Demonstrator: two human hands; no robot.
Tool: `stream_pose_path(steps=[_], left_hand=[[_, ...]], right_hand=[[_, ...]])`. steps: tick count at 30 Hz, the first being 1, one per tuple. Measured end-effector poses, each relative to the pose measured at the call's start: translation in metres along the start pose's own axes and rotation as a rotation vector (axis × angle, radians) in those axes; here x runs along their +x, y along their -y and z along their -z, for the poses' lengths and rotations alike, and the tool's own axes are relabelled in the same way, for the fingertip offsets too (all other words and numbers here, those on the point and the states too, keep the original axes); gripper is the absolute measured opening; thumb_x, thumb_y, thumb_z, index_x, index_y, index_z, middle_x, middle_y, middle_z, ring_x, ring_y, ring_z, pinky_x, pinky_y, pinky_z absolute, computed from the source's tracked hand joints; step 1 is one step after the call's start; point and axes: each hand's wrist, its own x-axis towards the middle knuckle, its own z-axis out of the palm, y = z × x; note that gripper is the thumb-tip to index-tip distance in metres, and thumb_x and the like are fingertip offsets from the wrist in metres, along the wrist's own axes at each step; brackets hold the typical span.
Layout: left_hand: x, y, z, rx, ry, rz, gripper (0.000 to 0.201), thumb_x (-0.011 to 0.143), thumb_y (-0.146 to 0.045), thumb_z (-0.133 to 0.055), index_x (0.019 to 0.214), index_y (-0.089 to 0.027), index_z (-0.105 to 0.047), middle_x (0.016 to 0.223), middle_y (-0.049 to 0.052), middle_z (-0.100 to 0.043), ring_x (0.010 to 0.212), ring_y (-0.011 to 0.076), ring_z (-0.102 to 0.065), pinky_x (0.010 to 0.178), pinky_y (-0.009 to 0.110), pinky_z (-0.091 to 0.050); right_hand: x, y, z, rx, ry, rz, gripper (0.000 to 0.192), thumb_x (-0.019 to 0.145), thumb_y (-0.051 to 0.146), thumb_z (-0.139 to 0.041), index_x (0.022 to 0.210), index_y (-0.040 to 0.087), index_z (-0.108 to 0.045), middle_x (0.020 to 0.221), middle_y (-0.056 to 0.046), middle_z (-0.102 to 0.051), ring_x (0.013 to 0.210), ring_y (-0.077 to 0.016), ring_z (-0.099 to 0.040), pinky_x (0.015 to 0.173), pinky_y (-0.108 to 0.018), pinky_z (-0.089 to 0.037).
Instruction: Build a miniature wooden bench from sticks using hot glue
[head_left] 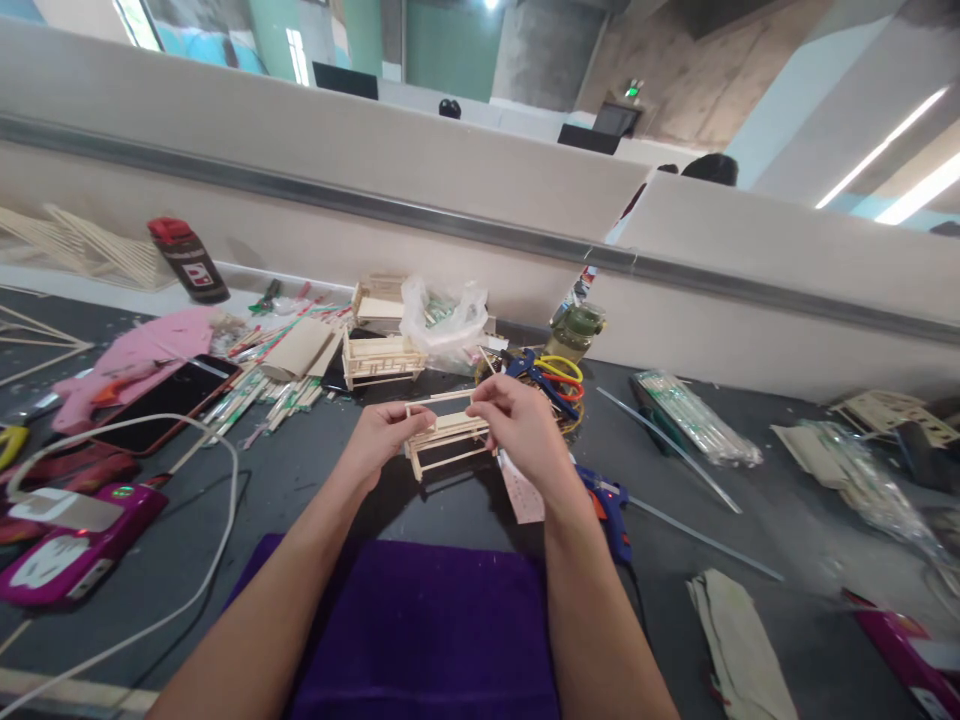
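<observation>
Both hands hold a small model frame built of pale wooden sticks (448,442) above the dark table, in the middle of the view. My left hand (384,436) grips its left end. My right hand (514,420) pinches the right end of its top stick with the fingertips. Another finished stick frame (381,358) stands just behind on the table. A blue glue gun (609,505) lies right of my right forearm.
A purple cloth (420,630) lies at the near edge. Phones (169,400), a pink cloth (142,350) and a white cable (217,480) sit left. Loose sticks (277,395), a plastic bag (442,320), scissors (547,375) and a spray can (187,260) lie behind. A grey partition wall (480,225) closes the back.
</observation>
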Motion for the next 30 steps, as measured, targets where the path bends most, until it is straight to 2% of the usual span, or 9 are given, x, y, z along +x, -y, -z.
stream_pose_path(steps=[3,7,10,12,17,23,26,30], left_hand=[[0.001,0.001,0.001,0.010,0.012,0.004,0.032,0.063,-0.043,-0.080,0.078,-0.015,-0.077,0.063,0.001,-0.066,0.047,0.0065,-0.045,0.043,0.019,-0.026],[0.003,0.000,0.003,-0.004,0.006,0.045,0.034,0.060,-0.042,-0.083,0.080,-0.016,-0.077,0.067,0.003,-0.069,0.051,0.0089,-0.052,0.046,0.019,-0.034],[0.003,-0.001,0.003,-0.015,0.001,0.058,0.035,0.057,-0.041,-0.084,0.081,-0.016,-0.077,0.073,0.005,-0.072,0.058,0.0122,-0.059,0.050,0.020,-0.040],[0.004,-0.001,0.003,-0.006,-0.005,0.053,0.036,0.056,-0.041,-0.085,0.081,-0.016,-0.077,0.072,0.005,-0.072,0.056,0.0123,-0.058,0.048,0.020,-0.039],[0.006,0.002,0.005,0.049,-0.047,0.038,0.041,0.055,-0.045,-0.085,0.082,-0.015,-0.077,0.065,0.003,-0.069,0.046,0.0082,-0.049,0.041,0.019,-0.029],[0.006,0.002,0.003,0.025,-0.056,0.053,0.042,0.054,-0.044,-0.085,0.083,-0.015,-0.077,0.068,0.004,-0.070,0.051,0.0101,-0.054,0.044,0.019,-0.034],[0.004,-0.001,0.001,0.007,-0.044,0.049,0.039,0.053,-0.042,-0.086,0.080,-0.016,-0.077,0.067,0.003,-0.070,0.051,0.0096,-0.054,0.045,0.019,-0.034],[0.002,-0.002,0.001,-0.010,-0.027,0.043,0.034,0.055,-0.041,-0.085,0.078,-0.017,-0.078,0.066,0.002,-0.070,0.051,0.0099,-0.055,0.045,0.019,-0.035]], right_hand=[[-0.014,0.002,0.038,-0.064,-0.118,-0.026,0.010,0.081,0.028,-0.054,0.084,0.021,-0.061,0.073,0.002,-0.068,0.043,-0.0097,-0.054,0.045,-0.022,-0.042],[-0.050,-0.011,0.089,-0.377,-0.299,-0.161,0.015,0.083,0.032,-0.052,0.084,0.022,-0.064,0.072,0.000,-0.069,0.050,-0.0124,-0.057,0.050,-0.024,-0.041],[-0.084,-0.027,0.114,-0.612,-0.386,-0.319,0.017,0.085,0.034,-0.051,0.082,0.025,-0.064,0.072,0.001,-0.068,0.058,-0.0150,-0.060,0.054,-0.024,-0.037],[-0.105,-0.038,0.122,-0.738,-0.403,-0.431,0.017,0.086,0.034,-0.050,0.081,0.025,-0.064,0.073,0.000,-0.068,0.063,-0.0165,-0.061,0.055,-0.025,-0.035],[-0.132,-0.061,0.120,-0.942,-0.328,-0.615,0.026,0.092,0.039,-0.046,0.081,0.025,-0.065,0.080,-0.004,-0.070,0.076,-0.0210,-0.063,0.058,-0.026,-0.030],[-0.132,-0.094,0.104,-0.905,-0.079,-0.724,0.023,0.086,0.042,-0.056,0.079,0.022,-0.063,0.086,-0.007,-0.071,0.083,-0.0228,-0.065,0.059,-0.027,-0.031],[-0.130,-0.111,0.099,-0.895,-0.065,-0.736,0.018,0.082,0.038,-0.058,0.082,0.021,-0.063,0.089,-0.008,-0.071,0.085,-0.0233,-0.065,0.059,-0.027,-0.032],[-0.131,-0.127,0.099,-0.887,-0.104,-0.690,0.014,0.080,0.033,-0.053,0.075,0.020,-0.058,0.076,-0.006,-0.067,0.073,-0.0205,-0.063,0.058,-0.026,-0.033]])
